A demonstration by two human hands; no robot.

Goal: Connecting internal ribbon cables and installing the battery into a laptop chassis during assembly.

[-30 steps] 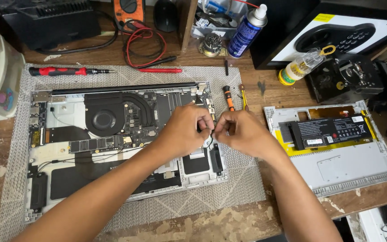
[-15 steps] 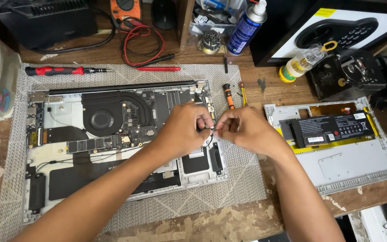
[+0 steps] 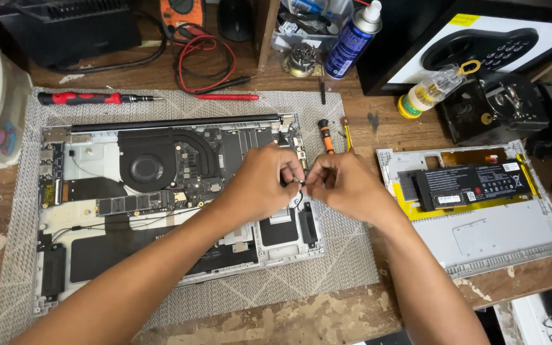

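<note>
We see both the left hand (image 3: 264, 182) and right hand (image 3: 340, 185) pinching a small dark part (image 3: 298, 183) over the opened silver laptop (image 3: 161, 191), on a woven grey mat (image 3: 327, 268) on a scuffed wooden tabletop (image 3: 276, 322).

Left hand (image 3: 264, 182): fingers curled, tips pinched together. Right hand (image 3: 343, 186): likewise pinched, fingertips meeting the left's. Both forearms bare, converging from the near edge.

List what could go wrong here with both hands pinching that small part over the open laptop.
1. The left hand and right hand pinch a tiny part above the open laptop; dropped, it might vanish among components.
2. Thin black wires near the forearms could snag.
3. The small screwdriver nearby could get knocked.
</note>
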